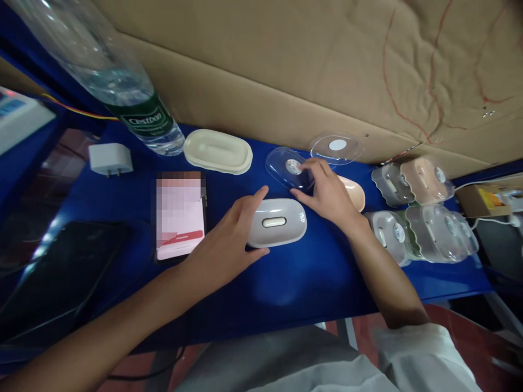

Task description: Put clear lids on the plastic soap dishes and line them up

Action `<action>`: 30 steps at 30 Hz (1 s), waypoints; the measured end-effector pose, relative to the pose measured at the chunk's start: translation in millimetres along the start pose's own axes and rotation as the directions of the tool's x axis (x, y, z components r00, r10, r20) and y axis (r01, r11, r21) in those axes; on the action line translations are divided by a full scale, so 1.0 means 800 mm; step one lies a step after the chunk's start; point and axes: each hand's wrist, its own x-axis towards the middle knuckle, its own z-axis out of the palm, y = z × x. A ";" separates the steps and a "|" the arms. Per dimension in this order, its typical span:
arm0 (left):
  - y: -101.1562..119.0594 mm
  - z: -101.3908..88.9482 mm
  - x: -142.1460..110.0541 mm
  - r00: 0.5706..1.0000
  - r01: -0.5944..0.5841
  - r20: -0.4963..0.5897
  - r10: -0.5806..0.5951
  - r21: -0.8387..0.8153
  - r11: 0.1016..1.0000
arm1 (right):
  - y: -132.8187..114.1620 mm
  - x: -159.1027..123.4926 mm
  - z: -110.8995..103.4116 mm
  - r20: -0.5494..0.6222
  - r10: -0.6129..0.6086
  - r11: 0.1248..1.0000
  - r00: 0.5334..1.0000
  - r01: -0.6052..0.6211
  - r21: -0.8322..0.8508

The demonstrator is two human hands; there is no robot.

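A glossy grey oval dish with a small white oblong piece in its middle lies on the blue table. My left hand reaches around the dish's left end, thumb and fingers spread on either side; I cannot tell whether it touches the rim. Up and to the right, my right hand has its thumb and fingers at the right end of a clear oval plastic lid with a round sticker. Partly behind that hand lies a peach oval dish. Another clear lid with a white round label rests near the cardboard wall.
A cream oval tray, a phone, a white plug adapter and a tall water bottle are on the left. Several lidded clear boxes stand at right. A cardboard wall borders the table's back.
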 end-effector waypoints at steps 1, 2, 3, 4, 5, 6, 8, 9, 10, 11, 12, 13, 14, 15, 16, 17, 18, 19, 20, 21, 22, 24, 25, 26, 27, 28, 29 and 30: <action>-0.001 0.000 0.001 1.000 0.015 -0.016 -0.015 -0.024 1.000 | -0.002 -0.003 -0.008 -0.032 -0.007 1.000 0.999 0.008 0.029; -0.003 0.001 0.002 0.999 0.027 -0.034 -0.028 -0.044 0.999 | -0.006 -0.008 -0.018 -0.065 -0.009 0.999 0.998 0.013 0.052; -0.004 0.002 0.003 0.998 0.034 -0.052 -0.038 -0.063 0.997 | -0.010 -0.016 -0.027 -0.092 -0.010 0.997 0.996 0.016 0.069; -0.006 0.003 0.004 0.997 0.036 -0.067 -0.041 -0.081 0.996 | -0.016 -0.026 -0.035 -0.108 -0.011 0.996 0.994 0.020 0.087; -0.007 0.004 0.005 0.996 0.030 -0.076 -0.038 -0.097 0.995 | -0.022 -0.038 -0.042 -0.113 -0.015 0.994 0.993 0.027 0.109; -0.008 0.005 0.005 0.997 0.020 -0.078 -0.029 -0.112 0.994 | -0.027 -0.051 -0.047 -0.112 -0.026 0.989 0.993 0.041 0.140; -0.008 0.007 0.004 0.998 -0.005 -0.058 -0.003 -0.136 0.991 | -0.034 -0.078 -0.050 -0.082 -0.070 0.972 0.994 0.086 0.218; -0.008 0.007 0.004 0.999 -0.019 -0.040 0.013 -0.146 0.989 | -0.036 -0.090 -0.047 -0.058 -0.101 0.959 0.993 0.113 0.259; -0.007 0.008 0.004 0.999 -0.033 -0.022 0.030 -0.154 0.988 | -0.036 -0.100 -0.044 -0.032 -0.133 0.945 0.991 0.137 0.296; -0.006 0.009 0.004 0.999 -0.042 -0.006 0.041 -0.159 0.986 | -0.035 -0.108 -0.039 -0.008 -0.160 0.934 0.987 0.154 0.323; -0.005 0.009 0.004 0.999 -0.048 0.004 0.049 -0.161 0.986 | -0.034 -0.114 -0.033 0.016 -0.179 0.926 0.984 0.163 0.339; -0.005 0.009 0.004 0.999 -0.047 0.011 0.049 -0.159 0.986 | -0.032 -0.117 -0.028 0.038 -0.192 0.923 0.981 0.168 0.347; -0.005 0.008 0.005 0.999 -0.039 0.017 0.042 -0.153 0.988 | -0.030 -0.119 -0.023 0.053 -0.205 0.920 0.977 0.174 0.352; -0.005 0.008 0.005 0.999 -0.027 0.023 0.031 -0.142 0.990 | -0.029 -0.120 -0.019 0.064 -0.219 0.917 0.974 0.183 0.355; -0.006 0.007 0.006 0.999 -0.016 0.031 0.020 -0.128 0.992 | -0.028 -0.120 -0.015 0.072 -0.233 0.913 0.970 0.193 0.360; -0.006 0.006 0.006 0.999 -0.007 0.041 0.012 -0.114 0.994 | -0.027 -0.120 -0.013 0.076 -0.246 0.909 0.966 0.203 0.364; -0.007 0.006 0.006 0.999 -0.002 0.048 0.007 -0.102 0.995 | -0.027 -0.119 -0.012 0.078 -0.257 0.905 0.963 0.211 0.368; -0.007 0.005 0.006 0.999 0.001 0.053 0.005 -0.095 0.995 | -0.027 -0.119 -0.011 0.082 -0.260 0.904 0.962 0.213 0.371; -0.007 0.004 0.006 0.999 -0.001 0.054 0.006 -0.093 0.996 | -0.028 -0.119 -0.010 0.089 -0.260 0.904 0.962 0.210 0.372; -0.006 0.004 0.006 0.999 -0.001 0.050 0.006 -0.096 0.995 | -0.029 -0.119 -0.010 0.096 -0.258 0.905 0.961 0.205 0.373; -0.006 0.004 0.005 0.999 -0.002 0.042 0.006 -0.100 0.995 | -0.030 -0.119 -0.009 0.099 -0.256 0.905 0.962 0.202 0.374; -0.004 0.004 0.004 1.000 -0.007 0.023 0.010 -0.111 0.994 | -0.031 -0.119 -0.007 0.096 -0.260 0.907 0.961 0.208 0.367; -0.004 0.004 0.004 1.000 -0.012 0.015 0.014 -0.116 0.993 | -0.032 -0.119 -0.005 0.088 -0.266 0.908 0.960 0.219 0.357; -0.003 0.004 0.003 1.000 -0.017 0.009 0.019 -0.121 0.992 | -0.032 -0.119 -0.003 0.076 -0.273 0.910 0.959 0.232 0.343; -0.004 0.004 0.003 1.000 -0.022 0.008 0.024 -0.127 0.992 | -0.032 -0.119 -0.001 0.063 -0.281 0.912 0.958 0.246 0.328; -0.004 0.004 0.003 1.000 -0.026 0.011 0.028 -0.134 0.991 | -0.031 -0.119 0.000 0.050 -0.289 0.914 0.956 0.260 0.312; -0.005 0.005 0.003 0.999 -0.029 0.014 0.031 -0.140 0.990 | -0.031 -0.119 0.002 0.043 -0.297 0.915 0.954 0.272 0.298; -0.006 0.005 0.003 0.999 -0.028 0.020 0.031 -0.144 0.989 | -0.031 -0.120 0.003 0.041 -0.305 0.916 0.951 0.281 0.284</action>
